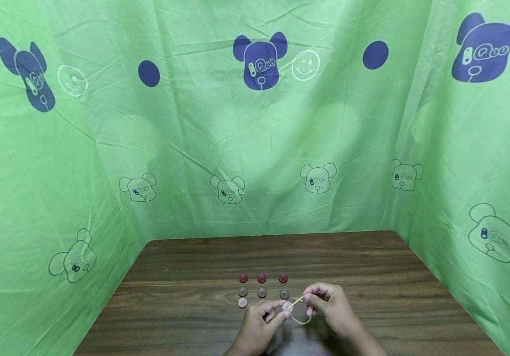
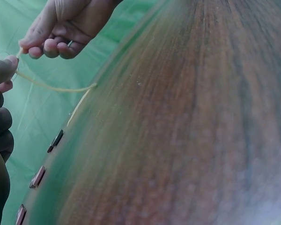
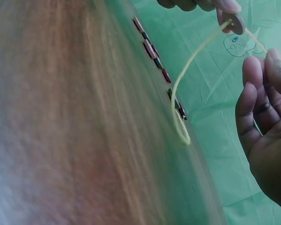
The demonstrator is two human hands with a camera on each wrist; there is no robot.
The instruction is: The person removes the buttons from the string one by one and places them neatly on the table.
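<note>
My left hand (image 1: 280,311) pinches a small pinkish button (image 1: 286,306) just above the wooden table (image 1: 184,316). A thin yellow string (image 1: 301,319) runs through the button and hangs in a loop down to the table. My right hand (image 1: 310,299) pinches the string's end just right of the button. In the right wrist view the button (image 3: 237,22) sits between the left fingertips, with the string (image 3: 178,108) passing through it. In the left wrist view the right hand (image 2: 42,44) holds the string (image 2: 51,88).
Loose buttons lie in rows just beyond the hands: three red buttons (image 1: 261,278), three grey buttons (image 1: 262,292) and one pinkish button (image 1: 242,302). Green printed cloth (image 1: 255,148) walls the table at the back and on both sides.
</note>
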